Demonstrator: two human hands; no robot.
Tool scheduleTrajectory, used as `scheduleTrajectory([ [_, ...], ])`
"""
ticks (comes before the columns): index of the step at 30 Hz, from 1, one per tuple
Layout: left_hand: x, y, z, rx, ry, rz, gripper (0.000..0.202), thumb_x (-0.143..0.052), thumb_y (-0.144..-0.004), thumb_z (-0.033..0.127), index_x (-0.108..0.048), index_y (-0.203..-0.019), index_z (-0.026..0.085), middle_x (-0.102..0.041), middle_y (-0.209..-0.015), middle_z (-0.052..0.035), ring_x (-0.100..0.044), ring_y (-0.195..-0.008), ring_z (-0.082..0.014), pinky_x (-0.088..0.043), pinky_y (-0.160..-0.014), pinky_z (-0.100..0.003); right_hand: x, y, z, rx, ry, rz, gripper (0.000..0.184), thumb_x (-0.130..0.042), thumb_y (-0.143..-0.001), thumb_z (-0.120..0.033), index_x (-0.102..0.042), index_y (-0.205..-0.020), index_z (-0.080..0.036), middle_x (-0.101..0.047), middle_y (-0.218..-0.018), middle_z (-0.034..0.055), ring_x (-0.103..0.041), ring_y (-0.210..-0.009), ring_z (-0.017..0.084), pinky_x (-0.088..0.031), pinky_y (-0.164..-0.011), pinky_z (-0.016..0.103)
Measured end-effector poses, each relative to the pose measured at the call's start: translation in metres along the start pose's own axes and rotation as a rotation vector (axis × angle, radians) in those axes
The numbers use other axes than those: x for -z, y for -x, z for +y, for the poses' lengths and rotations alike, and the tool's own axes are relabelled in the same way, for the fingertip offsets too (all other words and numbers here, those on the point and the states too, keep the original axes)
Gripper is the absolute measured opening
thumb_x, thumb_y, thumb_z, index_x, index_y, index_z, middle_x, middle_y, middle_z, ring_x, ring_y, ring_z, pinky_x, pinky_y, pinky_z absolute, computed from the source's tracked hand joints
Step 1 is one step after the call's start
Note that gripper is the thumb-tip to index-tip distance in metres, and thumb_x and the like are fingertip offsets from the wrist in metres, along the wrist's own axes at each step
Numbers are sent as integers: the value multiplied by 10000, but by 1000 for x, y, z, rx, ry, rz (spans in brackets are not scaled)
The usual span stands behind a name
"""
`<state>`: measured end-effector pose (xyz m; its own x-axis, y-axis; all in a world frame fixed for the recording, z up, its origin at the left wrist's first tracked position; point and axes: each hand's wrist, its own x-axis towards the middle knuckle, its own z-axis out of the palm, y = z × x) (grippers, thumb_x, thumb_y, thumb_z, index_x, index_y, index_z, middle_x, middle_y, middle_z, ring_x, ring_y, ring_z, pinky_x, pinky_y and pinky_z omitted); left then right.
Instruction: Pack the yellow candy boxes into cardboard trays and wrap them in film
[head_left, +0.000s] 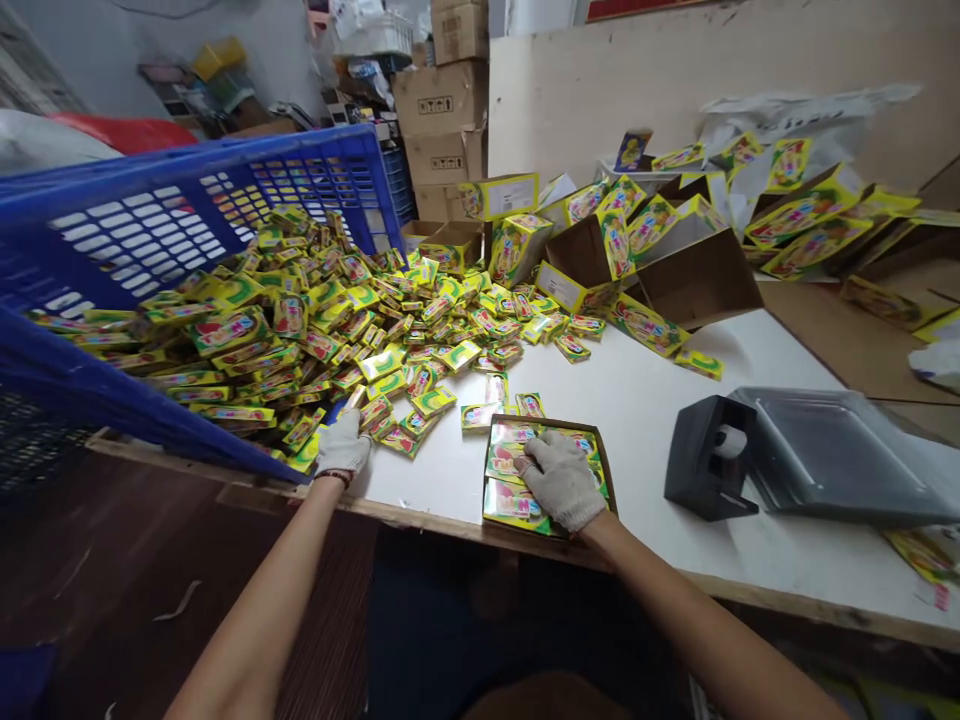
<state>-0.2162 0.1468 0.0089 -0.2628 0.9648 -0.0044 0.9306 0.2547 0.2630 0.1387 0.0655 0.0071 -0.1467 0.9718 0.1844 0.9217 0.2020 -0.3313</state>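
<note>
My left hand, in a whitish knit glove, reaches to the front edge of a heap of small yellow-green printed candy boxes. Its fingers stretch forward against the nearest boxes; no box shows clearly in its grip. My right hand, gloved too, lies over an open display carton at the table's front edge. Its fingers are spread on the small boxes packed flat in rows there, and it hides part of them. Several loose small boxes lie between the two hands.
A tilted blue plastic crate at left spills the heap onto the white table. A black tape dispenser and a clear plastic tray stand at right. Open printed cartons are piled behind; brown shipping boxes are stacked farther back.
</note>
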Motion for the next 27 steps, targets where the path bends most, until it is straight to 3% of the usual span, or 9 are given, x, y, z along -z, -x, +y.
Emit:
scheduleTrajectory([
  [4, 2, 8, 11, 70, 393, 71, 297, -447, -868, 350, -588, -1047, 159, -666, -930, -119, -647, -868, -247, -515, -769, -363, -8, -1, 10, 13, -159, 73, 258, -533, -888, -345, -667, -1018, -168, -647, -994, 110, -569, -946, 259, -437, -850, 396],
  [8, 1, 38, 46, -58, 818, 16, 454, -423, -870, 475, -575, -1142, 145, -676, -1029, -107, -655, -842, -198, -554, -750, -331, -7, -10, 8, -11, -489, 309, 358, -508, -871, -349, -607, -1158, -160, -631, -1143, 151, -567, -1107, 279, -447, -974, 462],
  [12, -8, 76, 103, -228, 1098, -97, 509, -550, -811, 531, -604, -1183, 189, -668, -1144, -85, -637, -982, -212, -547, -854, -343, 16, -31, -10, -139, -976, 116, 525, -496, -890, -473, -468, -1325, -181, -600, -1225, 151, -630, -1032, 233, -535, -856, 403],
  [14, -14, 92, 131, -285, 1173, -188, 504, -544, -827, 535, -616, -1183, 185, -683, -1105, -85, -648, -937, -204, -553, -828, -339, 29, -39, -17, -68, -1151, -38, 600, -528, -873, -515, -421, -1372, -199, -596, -1251, 136, -637, -1030, 222, -543, -847, 383],
  [16, -22, 104, 152, -329, 1196, -276, 466, -557, -835, 518, -645, -1149, 186, -700, -1038, -75, -655, -870, -192, -558, -793, -330, 39, -43, -18, 45, -1203, -142, 556, -544, -868, -523, -494, -1313, -193, -633, -1202, 115, -639, -1023, 220, -533, -879, 383],
  [18, -28, 112, 163, -339, 1177, -293, 411, -601, -827, 487, -669, -1108, 195, -707, -1008, -62, -650, -871, -194, -551, -821, -338, 43, -45, -12, 96, -1180, -173, 486, -520, -889, -515, -557, -1243, -185, -661, -1150, 101, -645, -991, 215, -533, -869, 376],
  [21, -38, 112, 164, -261, 1137, -173, 403, -575, -857, 471, -640, -1137, 189, -684, -1096, -81, -617, -1025, -234, -488, -973, -405, 40, -52, 5, 100, -964, -71, 495, -501, -911, -444, -522, -1324, -172, -667, -1115, 91, -632, -938, 202, -521, -834, 354],
  [24, -50, 102, 163, -171, 1117, -80, 452, -493, -899, 472, -577, -1227, 171, -606, -1276, -126, -529, -1225, -273, -374, -1105, -457, 30, -62, 19, 137, -417, -36, 480, -514, -904, -321, -544, -1359, -170, -657, -1075, 112, -598, -923, 216, -471, -862, 365],
  [27, -64, 90, 168, -147, 1123, -119, 488, -453, -916, 487, -557, -1275, 173, -569, -1349, -130, -493, -1297, -267, -353, -1134, -431, 21, -65, 22, 264, 31, -123, 430, -557, -895, -365, -617, -1302, -241, -626, -1163, 143, -562, -1023, 266, -427, -890, 394],
])
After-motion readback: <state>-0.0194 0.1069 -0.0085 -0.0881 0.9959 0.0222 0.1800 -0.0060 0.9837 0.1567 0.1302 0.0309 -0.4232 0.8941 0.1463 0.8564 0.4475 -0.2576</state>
